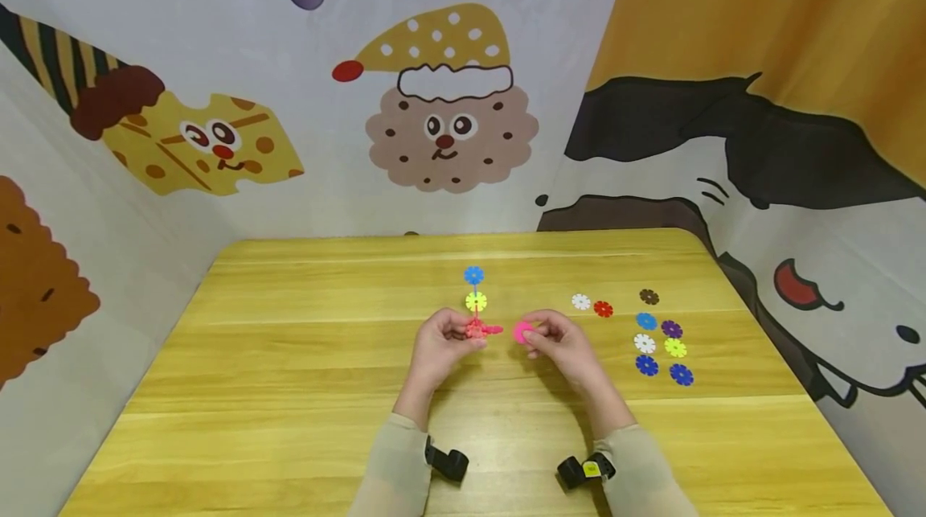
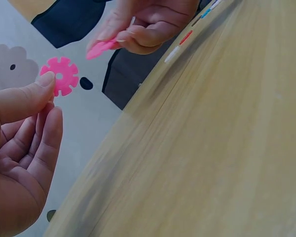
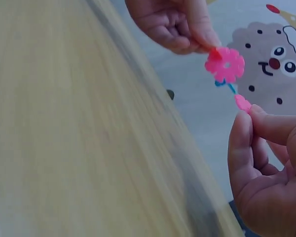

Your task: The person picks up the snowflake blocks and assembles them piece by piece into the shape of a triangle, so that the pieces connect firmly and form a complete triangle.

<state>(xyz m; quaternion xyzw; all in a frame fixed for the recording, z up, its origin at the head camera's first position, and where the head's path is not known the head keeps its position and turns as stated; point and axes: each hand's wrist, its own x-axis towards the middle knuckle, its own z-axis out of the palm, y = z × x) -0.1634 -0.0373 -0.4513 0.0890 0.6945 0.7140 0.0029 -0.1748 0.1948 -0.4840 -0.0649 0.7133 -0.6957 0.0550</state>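
My left hand [image 1: 439, 344] pinches the near end of a chain of slotted plastic discs. A pink disc [image 2: 64, 79] sits at its thumb, and another red-pink disc [image 1: 495, 330] juts toward the right. Farther along the chain are a yellow disc [image 1: 476, 301] and, at the far end, a blue disc [image 1: 473, 275], with discs seen edge-on between. Across a small gap, my right hand [image 1: 566, 346] pinches a loose pink disc [image 3: 242, 102] between thumb and fingers, the fingertips covering part of it.
Right of the hands, a white disc [image 1: 581, 302] and a red disc [image 1: 604, 309] lie on the wooden table [image 1: 289, 388]. Beyond them is a group of several discs, including a brown disc [image 1: 649, 297] and a purple disc [image 1: 671, 329]. A patterned curtain [image 1: 275, 59] hangs behind.
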